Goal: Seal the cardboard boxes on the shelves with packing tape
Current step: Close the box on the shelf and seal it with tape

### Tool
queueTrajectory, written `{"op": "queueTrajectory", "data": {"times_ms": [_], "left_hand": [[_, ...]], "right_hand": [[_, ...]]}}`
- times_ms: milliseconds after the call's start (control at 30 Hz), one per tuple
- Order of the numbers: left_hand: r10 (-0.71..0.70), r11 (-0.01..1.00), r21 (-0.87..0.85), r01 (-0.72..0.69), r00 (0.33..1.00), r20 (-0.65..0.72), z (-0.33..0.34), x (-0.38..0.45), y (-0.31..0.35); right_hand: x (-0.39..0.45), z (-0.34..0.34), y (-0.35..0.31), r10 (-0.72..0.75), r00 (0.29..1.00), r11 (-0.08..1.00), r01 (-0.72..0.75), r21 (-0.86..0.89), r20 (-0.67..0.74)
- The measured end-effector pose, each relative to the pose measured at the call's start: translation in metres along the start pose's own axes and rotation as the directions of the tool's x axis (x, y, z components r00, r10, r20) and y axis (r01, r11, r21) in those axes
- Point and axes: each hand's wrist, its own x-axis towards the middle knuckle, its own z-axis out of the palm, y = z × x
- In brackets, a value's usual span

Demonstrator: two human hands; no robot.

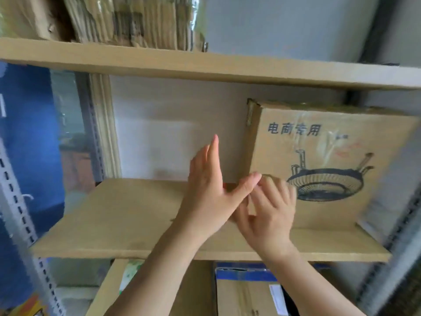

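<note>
2 hands are up at the middle shelf (127,213), and I see them crossing at the wrists in front of me. My left hand (209,190) has its fingers straight and together, pointing up, thumb stretched out to the right until its tip meets the lower left corner of the cardboard box (330,169). It grips nothing; the hand is flat and relaxed. My right hand (271,206) sits just below and right of that thumb, fingers bent against the front face of the box near its bottom left corner. I cannot tell whether those fingers pinch anything, since the blur hides what is under them. A sliver of red (227,185) shows just behind the left thumb, too small to identify.

The box stands upright on the shelf, right of both hands, printed with dark characters and a drawing of a round basket-like item. Glossy clear tape (314,124) catches light across its top edge and upper front.

Above the hands, the upper shelf (205,65) carries a wrapped bundle of flattened cardboard (127,19). Below my forearms, 1 more box with a blue top (246,290) sits on the lower level. Left of the hands runs a slotted metal upright (22,210).
</note>
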Motion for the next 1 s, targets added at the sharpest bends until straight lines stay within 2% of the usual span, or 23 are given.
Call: {"op": "queueTrajectory", "data": {"times_ms": [33, 100, 167, 267, 367, 433, 533, 633, 800, 900, 1000], "left_hand": [[-0.025, 0.999, -0.020, 0.026, 0.998, 0.062, 0.013, 0.020, 0.005], [-0.098, 0.991, -0.077, 0.108, 0.988, 0.123, 0.035, 0.056, 0.010], [-0.116, 0.976, -0.179, 0.127, 0.991, 0.069, 0.048, 0.082, 0.014], [-0.022, 0.957, -0.290, -0.001, 0.997, -0.076, 0.067, 0.111, 0.034], [0.139, 0.953, -0.224, -0.204, 0.951, -0.275, 0.083, 0.123, 0.047], [0.172, 0.951, -0.185, -0.248, 0.920, -0.351, 0.091, 0.126, 0.045], [0.193, 0.954, -0.148, -0.261, 0.911, -0.363, 0.100, 0.129, 0.040], [0.201, 0.945, -0.183, -0.272, 0.921, -0.333, 0.101, 0.126, 0.037], [0.358, 0.883, -0.185, -0.431, 0.874, -0.327, 0.083, 0.111, 0.026], [0.417, 0.862, -0.154, -0.483, 0.849, -0.323, 0.069, 0.091, 0.018], [0.478, 0.859, -0.094, -0.504, 0.853, -0.209, 0.058, 0.074, 0.007]], "right_hand": [[0.007, -0.020, 0.025, 0.072, 0.996, 0.993, -0.076, -0.089, -0.052], [0.025, -0.047, 0.074, 0.178, 0.982, 0.956, -0.187, -0.226, -0.060], [0.044, -0.059, 0.111, 0.238, 0.971, 0.927, -0.233, -0.294, -0.018], [0.075, -0.072, 0.151, 0.272, 0.957, 0.899, -0.216, -0.382, 0.100], [0.103, -0.070, 0.176, 0.248, 0.903, 0.892, -0.071, -0.447, 0.350], [0.108, -0.062, 0.181, 0.245, 0.879, 0.891, -0.038, -0.453, 0.409], [0.105, -0.051, 0.178, 0.282, 0.905, 0.863, -0.094, -0.497, 0.319], [0.101, -0.050, 0.173, 0.259, 0.938, 0.871, -0.125, -0.475, 0.228], [0.085, -0.069, 0.159, 0.104, 0.972, 0.878, 0.009, -0.479, 0.209], [0.056, -0.069, 0.144, 0.041, 0.995, 0.879, 0.009, -0.477, 0.094], [0.021, -0.059, 0.133, 0.043, 0.997, 0.873, -0.006, -0.489, 0.063]]}}
